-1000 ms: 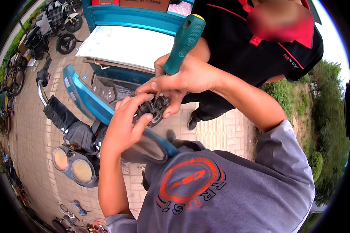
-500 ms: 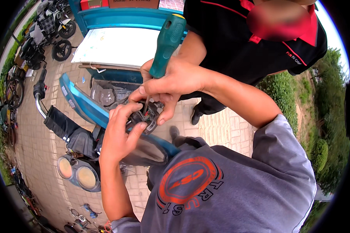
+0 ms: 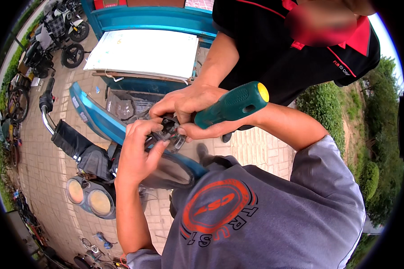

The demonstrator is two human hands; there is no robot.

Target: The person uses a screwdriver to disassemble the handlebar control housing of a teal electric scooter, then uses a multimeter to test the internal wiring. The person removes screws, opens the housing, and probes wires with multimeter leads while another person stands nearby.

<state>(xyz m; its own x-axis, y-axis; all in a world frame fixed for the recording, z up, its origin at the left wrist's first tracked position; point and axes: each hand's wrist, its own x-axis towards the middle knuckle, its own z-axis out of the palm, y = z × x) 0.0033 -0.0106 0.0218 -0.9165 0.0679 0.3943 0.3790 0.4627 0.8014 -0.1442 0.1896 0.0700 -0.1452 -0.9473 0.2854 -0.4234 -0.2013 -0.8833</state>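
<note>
My left hand (image 3: 139, 150) pinches a small dark mechanical part (image 3: 168, 130) between thumb and fingers; its exact kind I cannot make out. My right hand (image 3: 206, 125) is closed around a screwdriver (image 3: 233, 105) with a green handle and yellow end cap. The handle lies tilted, its cap to the right, and its shank is hidden. The right thumb tip also touches the dark part. Another person's forearm (image 3: 220, 58) reaches in from above, just behind my right hand; where that person's hand ends is hard to separate from mine.
Below and left of the hands stands a blue tricycle with a body panel (image 3: 96, 112), handlebar (image 3: 47, 107) and twin round headlights (image 3: 98, 203). A white board (image 3: 141, 51) lies behind. Parked bikes (image 3: 72, 54) line the left; hedges (image 3: 323, 105) grow at right. Loose parts (image 3: 103, 240) lie on the paving.
The screwdriver has swung from upright, with its shank at the part, to lying over toward the right in my right hand. My left hand still grips the dark part.
</note>
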